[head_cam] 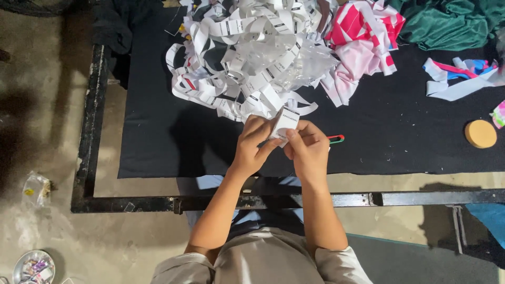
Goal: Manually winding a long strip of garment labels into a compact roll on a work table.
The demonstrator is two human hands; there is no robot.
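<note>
Both hands raised together over the near edge of the worktop [158, 137], which is covered by a black cloth. Left hand [252, 144] clenched around the lower left side of a small stack of white labels [284, 123], thumb pressed against its face. Right hand [307, 147] grasping the same stack from the right, fingers curled behind it. Stack held upright, just off the cloth, directly in front of a big tangled heap of white label strips [242, 58] with dark print. Crumpled clear plastic [305, 60] lying on top of that heap. Just right of the right hand, a small red and green clip [336, 139] flat on the cloth. Farther back, pink and white fabric [363, 37] beside the heap, and green fabric [452, 21] at the far right corner. Loose white, pink and blue strips [460, 79] well to the right. Round tan disc [480, 133] alone near the right edge. Black metal frame [263, 201] around the worktop, bare concrete floor [42, 131] on the left.
</note>
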